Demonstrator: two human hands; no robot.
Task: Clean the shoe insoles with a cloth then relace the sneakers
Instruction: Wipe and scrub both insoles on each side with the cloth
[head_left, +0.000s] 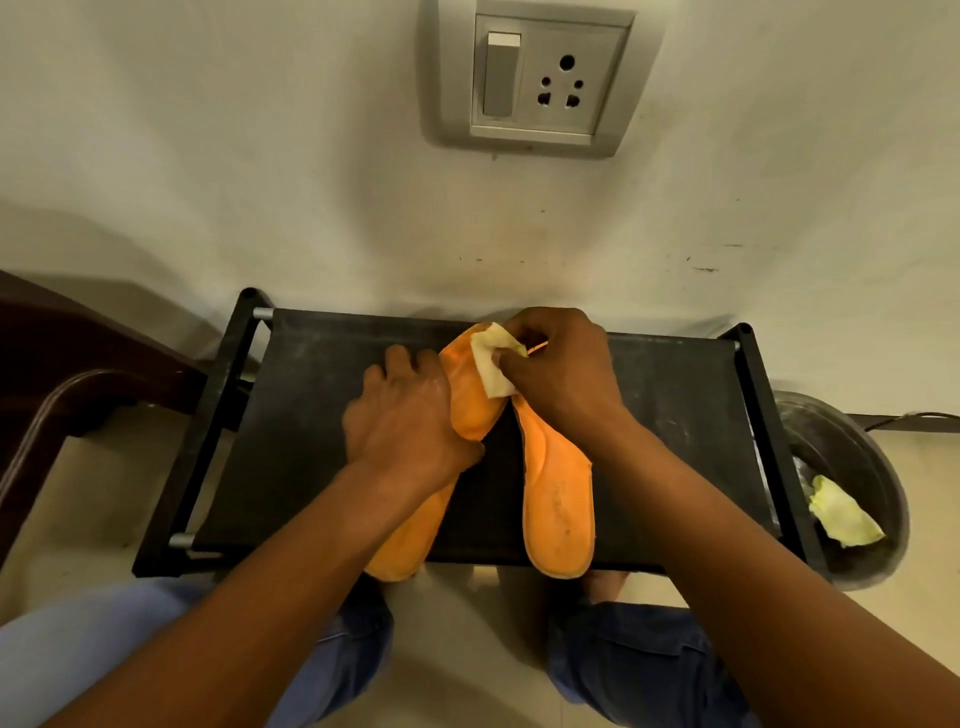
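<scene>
Two insoles (558, 499) on rack (322, 415)

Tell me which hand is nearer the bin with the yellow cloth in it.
Right. The right hand wipes at the insoles' toe end with a cloth, on the side toward the bin; the left hand presses the left insole, farther away.

wall (260, 156): off-white, scuffed | socket (545, 78): above my rack | rack (322, 415): black, against wall | floor (93, 519): beige | chair (78, 374): left | bin (852, 467): right
</scene>
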